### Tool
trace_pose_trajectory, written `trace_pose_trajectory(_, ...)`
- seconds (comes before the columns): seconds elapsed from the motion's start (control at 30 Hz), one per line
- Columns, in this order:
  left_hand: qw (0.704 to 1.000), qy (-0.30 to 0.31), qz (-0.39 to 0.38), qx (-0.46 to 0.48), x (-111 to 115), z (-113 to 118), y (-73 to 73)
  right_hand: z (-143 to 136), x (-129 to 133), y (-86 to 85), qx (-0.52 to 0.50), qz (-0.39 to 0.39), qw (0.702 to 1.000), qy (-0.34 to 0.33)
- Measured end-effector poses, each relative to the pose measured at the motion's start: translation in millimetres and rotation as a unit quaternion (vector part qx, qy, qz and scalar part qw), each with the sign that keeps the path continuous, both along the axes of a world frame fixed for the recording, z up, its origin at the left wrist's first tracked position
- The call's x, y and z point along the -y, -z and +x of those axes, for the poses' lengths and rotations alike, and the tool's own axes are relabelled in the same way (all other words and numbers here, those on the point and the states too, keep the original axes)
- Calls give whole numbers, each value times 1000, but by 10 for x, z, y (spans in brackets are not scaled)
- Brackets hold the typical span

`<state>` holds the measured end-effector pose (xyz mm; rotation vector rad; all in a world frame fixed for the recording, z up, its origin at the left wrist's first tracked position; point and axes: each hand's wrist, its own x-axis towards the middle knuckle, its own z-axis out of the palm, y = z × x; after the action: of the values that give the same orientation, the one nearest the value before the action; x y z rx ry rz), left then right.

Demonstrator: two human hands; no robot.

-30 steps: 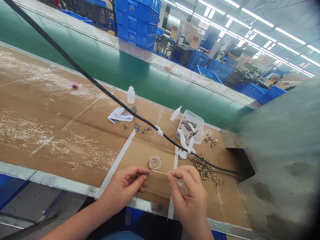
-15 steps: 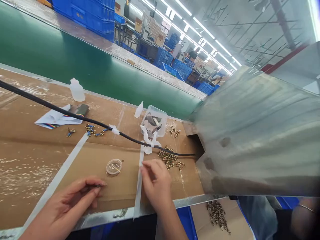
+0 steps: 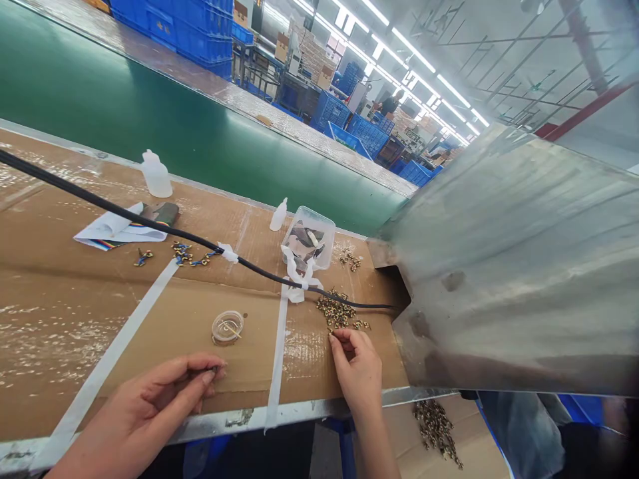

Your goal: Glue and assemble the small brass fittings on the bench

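My left hand (image 3: 170, 392) is closed in a pinch over the cardboard-covered bench, with a small dark part (image 3: 213, 370) between thumb and forefinger; its exact kind is too small to make out. At the near edge of a pile of small brass-and-black parts (image 3: 337, 309), my right hand (image 3: 357, 366) has thumb and fingers pinched together. A small brass-coloured part shows at those fingertips. Between the hands and farther back lies a round clear dish (image 3: 227, 326) with a thin pale stick in it.
A black cable (image 3: 164, 234) crosses above the bench. Behind it stand a clear plastic box (image 3: 319, 256), a small white bottle (image 3: 278, 216) and a larger one (image 3: 156, 176). Blue-and-brass parts (image 3: 182, 253) lie at left. A metal housing (image 3: 509, 279) bounds the right; a green conveyor (image 3: 200, 140) runs behind.
My right hand has moved right to the edge of the parts pile, its fingers now pinched there. My left hand has shifted slightly right, still pinching the small dark part.
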<state>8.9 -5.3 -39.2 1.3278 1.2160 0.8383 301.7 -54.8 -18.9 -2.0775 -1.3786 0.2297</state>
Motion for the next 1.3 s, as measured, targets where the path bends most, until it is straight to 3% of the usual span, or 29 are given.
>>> trace_pose_trajectory(0.1, 997, 66, -41, 28, -18, -53, 2, 16, 7, -74, -11, -7, 999, -37)
trace_pose_trajectory(0.23, 993, 94, -65, 38, -49, -69, -12, 76, -9, -148, 17, -4, 992, -126)
trace_pose_trajectory(0.33, 993, 92, -56, 40, -53, -43, -101, 114, -35, -152, 45, -41, 984, -170)
trace_pose_trajectory(0.5, 993, 102, -47, 47, -30, -9, -251, 167, -45, -122, 72, -62, 979, -182)
trace_pose_trajectory(0.87, 992, 114, -26, 53, -42, 14, -334, 211, 52, -33, 116, -50, 969, -214)
trace_pose_trajectory(1.13, 991, 117, -37, 59, -25, 22, -325, 176, 70, -99, 138, -62, 965, -216)
trace_pose_trajectory(1.3, 989, 118, -52, 74, -16, 19, -291, 262, 53, -140, 87, -76, 968, -223)
